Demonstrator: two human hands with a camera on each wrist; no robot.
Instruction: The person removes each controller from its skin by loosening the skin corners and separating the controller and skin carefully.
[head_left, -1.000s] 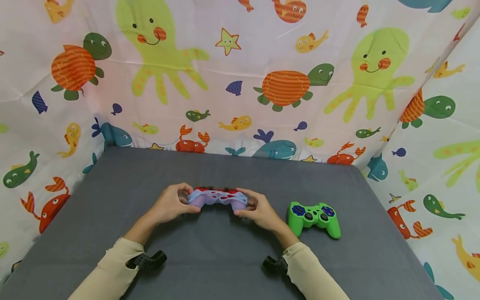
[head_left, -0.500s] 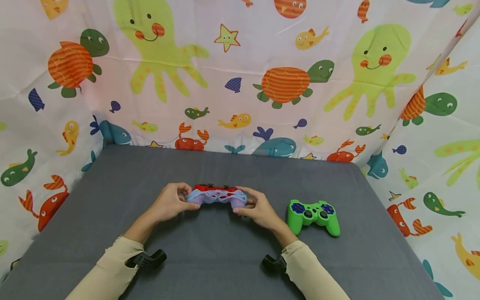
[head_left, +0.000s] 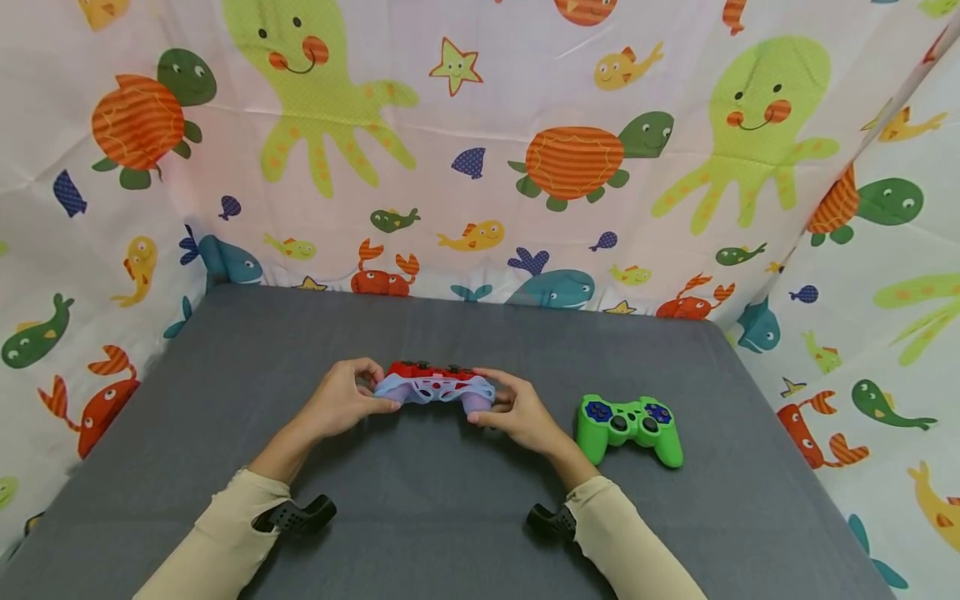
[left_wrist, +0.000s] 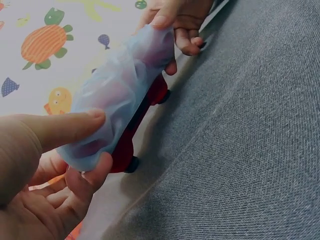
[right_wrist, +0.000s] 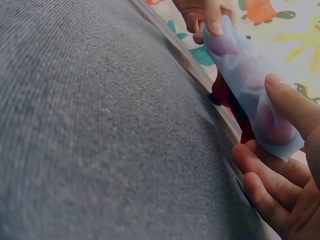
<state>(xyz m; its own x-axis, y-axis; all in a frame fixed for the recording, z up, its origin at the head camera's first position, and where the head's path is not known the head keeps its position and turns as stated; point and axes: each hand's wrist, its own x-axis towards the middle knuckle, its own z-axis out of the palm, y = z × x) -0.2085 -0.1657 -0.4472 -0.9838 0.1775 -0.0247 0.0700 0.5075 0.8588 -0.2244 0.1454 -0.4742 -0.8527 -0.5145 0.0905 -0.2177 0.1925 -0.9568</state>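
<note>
A red game controller (head_left: pixel 431 370) is partly covered by a thin, pale blue-lilac silicone sleeve (head_left: pixel 435 388), held just over the table. My left hand (head_left: pixel 342 401) pinches its left grip between thumb and fingers. On the right grip, my right hand (head_left: pixel 522 414) does the same. In the left wrist view the sleeve (left_wrist: pixel 112 95) stretches over the grips and the underside, while red shell and black sticks show along one edge. The right wrist view also shows the sleeve (right_wrist: pixel 250 75) wrapped over the grips, with the red body (right_wrist: pixel 223 93) bare beside it.
A green game controller (head_left: pixel 630 429) with blue button areas lies on the grey cloth-covered table (head_left: pixel 450 517), right of my right hand. Behind and at the sides hangs a white curtain (head_left: pixel 420 183) printed with sea animals. A black wrist mount (head_left: pixel 300 517) sits on each forearm.
Both hands keep their hold on the controller, which tilts slightly so that more openings in the sleeve show. The head view shifts a little. The green controller stays put.
</note>
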